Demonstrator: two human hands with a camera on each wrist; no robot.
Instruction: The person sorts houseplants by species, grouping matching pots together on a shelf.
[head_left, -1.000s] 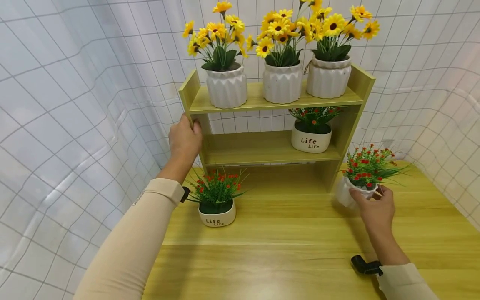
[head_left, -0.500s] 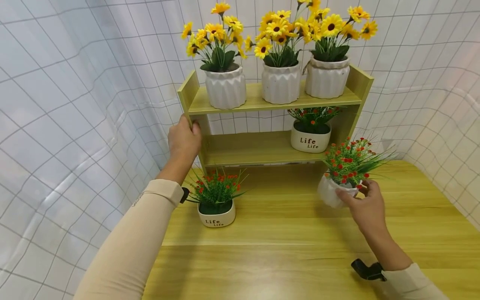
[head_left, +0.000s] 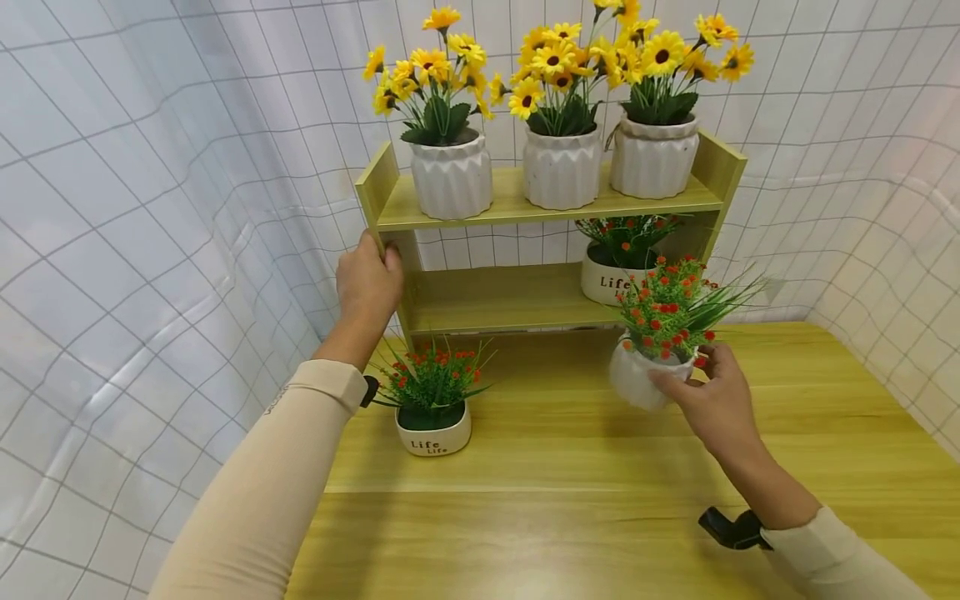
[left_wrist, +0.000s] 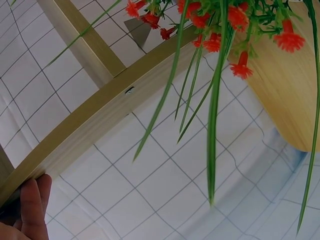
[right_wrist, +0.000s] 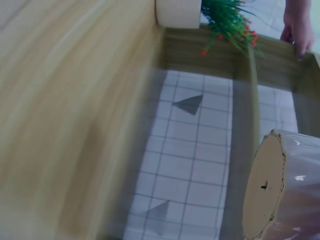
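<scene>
My left hand (head_left: 369, 279) grips the left side panel of the wooden shelf (head_left: 480, 321), fingers curled round its edge. With my right hand (head_left: 712, 400) I hold a white ribbed flower pot (head_left: 637, 379) by its rim, thumb in front. Red flowers and green grass-like leaves (head_left: 667, 317) fill it, overlapping the shelf's right side in the head view. In the right wrist view the pot's unglazed underside (right_wrist: 264, 187) shows, raised off the table. A cream oval "Life" pot (head_left: 433, 433) with red flowers stands on the table, front left of the shelf.
Three white pots with yellow daisies (head_left: 453, 179) line the top shelf. Another "Life" pot (head_left: 600, 279) sits on the middle shelf at the right, partly hidden by the held plant. A grid-patterned curtain (head_left: 187, 208) surrounds the wooden table (head_left: 540, 517).
My right hand has carried the white pot leftward and slightly upward, from beside the shelf to in front of its right end. The left hand has stayed on the side panel.
</scene>
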